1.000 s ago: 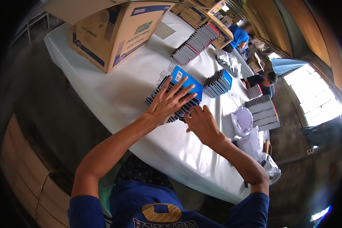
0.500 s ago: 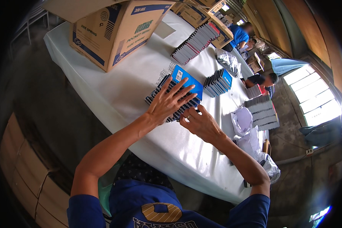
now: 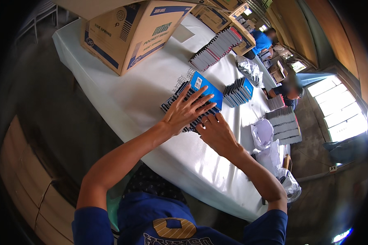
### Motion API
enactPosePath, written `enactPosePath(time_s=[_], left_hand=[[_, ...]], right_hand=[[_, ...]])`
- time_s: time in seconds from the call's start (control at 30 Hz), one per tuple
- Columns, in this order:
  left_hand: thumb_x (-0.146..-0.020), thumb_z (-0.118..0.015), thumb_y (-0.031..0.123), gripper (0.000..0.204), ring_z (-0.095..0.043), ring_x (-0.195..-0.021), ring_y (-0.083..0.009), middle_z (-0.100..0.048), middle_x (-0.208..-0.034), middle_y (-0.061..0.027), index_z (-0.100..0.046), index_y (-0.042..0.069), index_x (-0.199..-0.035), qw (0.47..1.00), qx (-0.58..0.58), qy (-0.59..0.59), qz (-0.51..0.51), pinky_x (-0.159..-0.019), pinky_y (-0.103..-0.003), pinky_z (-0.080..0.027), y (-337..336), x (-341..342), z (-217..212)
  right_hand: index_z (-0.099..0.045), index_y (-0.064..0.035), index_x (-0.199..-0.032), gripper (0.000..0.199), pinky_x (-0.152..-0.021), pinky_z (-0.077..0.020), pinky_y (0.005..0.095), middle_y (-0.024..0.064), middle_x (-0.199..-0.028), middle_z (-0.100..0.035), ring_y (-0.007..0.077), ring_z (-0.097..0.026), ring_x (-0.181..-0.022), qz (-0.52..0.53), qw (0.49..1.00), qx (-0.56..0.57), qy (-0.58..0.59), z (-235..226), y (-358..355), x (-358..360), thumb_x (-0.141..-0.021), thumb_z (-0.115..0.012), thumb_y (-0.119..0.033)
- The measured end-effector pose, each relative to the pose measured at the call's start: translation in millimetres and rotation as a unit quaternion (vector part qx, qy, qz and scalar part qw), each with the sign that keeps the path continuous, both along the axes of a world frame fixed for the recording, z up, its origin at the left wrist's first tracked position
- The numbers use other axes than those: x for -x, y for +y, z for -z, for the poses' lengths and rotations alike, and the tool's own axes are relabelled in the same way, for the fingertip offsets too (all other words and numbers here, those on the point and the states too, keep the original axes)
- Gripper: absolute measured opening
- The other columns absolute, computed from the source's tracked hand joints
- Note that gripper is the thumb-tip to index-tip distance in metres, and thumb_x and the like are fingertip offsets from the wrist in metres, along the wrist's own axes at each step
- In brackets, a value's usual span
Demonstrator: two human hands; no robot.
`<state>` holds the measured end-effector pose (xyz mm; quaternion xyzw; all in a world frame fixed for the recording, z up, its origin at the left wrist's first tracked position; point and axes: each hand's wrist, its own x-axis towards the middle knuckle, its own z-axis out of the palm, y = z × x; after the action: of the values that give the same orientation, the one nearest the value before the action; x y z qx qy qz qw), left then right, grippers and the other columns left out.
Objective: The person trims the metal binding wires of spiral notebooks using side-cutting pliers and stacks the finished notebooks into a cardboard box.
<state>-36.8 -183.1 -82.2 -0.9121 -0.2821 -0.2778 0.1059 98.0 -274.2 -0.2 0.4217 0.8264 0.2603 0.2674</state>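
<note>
Left hand: the person's left hand (image 3: 188, 108) lies palm down, fingers spread, across the near left part of the stack.
Right hand: the right hand (image 3: 217, 130) is curled at the near right corner of the stack, its fingertips hidden; cannot tell whether they pinch a page, a cover or a spiral.
Stack under hands: the stack of blue-covered, black-spiral notebooks (image 3: 212, 87) sits mid-table, on the white sheet-covered table (image 3: 124, 102), right of the carton.
Stack risk: the pile could skew or slide, in my judgement, if the right fingers push sideways harder than the left palm steadies.
Spiral risk: wire coils may snag on each other or bend if one notebook is pulled out at an angle.
Neighbour pile: the smaller blue-covered notebook stack (image 3: 239, 92) stands to the right, apart; a spill that way could reach it.
Carton: the large brown cardboard box with dark blue bands (image 3: 157, 38) stands far left, a top flap folded outward; contents out of view.
Bags: the white plastic bag (image 3: 262, 134) at right gapes, contents unclear; the shiny clear plastic bag (image 3: 249, 69) lies farther off, contents unreadable.
</note>
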Motion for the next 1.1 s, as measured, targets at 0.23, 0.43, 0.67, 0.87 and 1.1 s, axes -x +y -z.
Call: enactPosePath(time_s=[0.23,0.43,0.67,0.87,1.1], left_hand=[[-0.057,-0.086,0.038,0.114,-0.014,-0.146,-0.0261,-0.022,-0.157,0.0022,-0.022,0.03,-0.151,1.0,-0.022,-0.018,-0.007,-0.119,-0.054,-0.01,2.7,-5.0,9.3],[-0.054,-0.084,0.04,0.116,-0.015,-0.146,-0.0282,-0.023,-0.156,0.0012,-0.021,0.031,-0.151,0.994,-0.093,-0.057,-0.028,-0.119,-0.056,-0.01,13.0,-8.4,23.7],[-0.06,-0.082,0.038,0.109,-0.016,-0.146,-0.0258,-0.024,-0.156,0.0029,-0.021,0.031,-0.151,0.999,-0.036,0.022,-0.019,-0.119,-0.055,-0.01,1.6,-4.1,6.4],[-0.077,-0.07,0.027,0.085,-0.016,-0.146,-0.0254,-0.024,-0.156,0.0031,-0.025,0.032,-0.15,0.998,-0.039,-0.046,-0.004,-0.119,-0.055,-0.01,7.4,-7.9,16.6],[-0.083,-0.064,0.021,0.078,-0.016,-0.146,-0.0269,-0.025,-0.156,0.0015,-0.026,0.032,-0.15,0.999,-0.027,-0.03,0.003,-0.119,-0.056,-0.01,6.4,-6.8,14.3]], right_hand=[[-0.062,-0.0133,-0.091,0.021,-0.09,-0.0409,0.0357,0.001,-0.095,-0.058,0.0153,-0.053,-0.1,-0.167,0.986,0.01,0.029,6.0,8.6,-19.9,-0.072,-0.068,-0.018],[-0.068,-0.0063,-0.08,0.011,-0.064,-0.0522,0.0354,0.0052,-0.075,-0.065,0.0212,-0.066,-0.075,0.112,0.993,0.045,-0.013,42.7,-2.0,5.0,-0.069,-0.068,-0.009],[-0.064,-0.0115,-0.093,0.019,-0.09,-0.039,0.0346,0.0009,-0.094,-0.062,0.0157,-0.055,-0.099,-0.029,0.999,0.002,0.016,12.5,2.3,-6.1,-0.075,-0.068,-0.017],[-0.062,-0.016,-0.093,0.02,-0.092,-0.0396,0.0351,-0.0025,-0.099,-0.06,0.0138,-0.053,-0.102,-0.149,0.988,0.033,0.006,15.9,10.7,-15.3,-0.074,-0.068,-0.018],[-0.066,-0.0137,-0.08,0.008,-0.082,-0.0459,0.0358,-0.0001,-0.085,-0.064,0.018,-0.061,-0.092,-0.107,0.994,0.022,0.01,22.9,5.1,-5.1,-0.074,-0.069,-0.019]])
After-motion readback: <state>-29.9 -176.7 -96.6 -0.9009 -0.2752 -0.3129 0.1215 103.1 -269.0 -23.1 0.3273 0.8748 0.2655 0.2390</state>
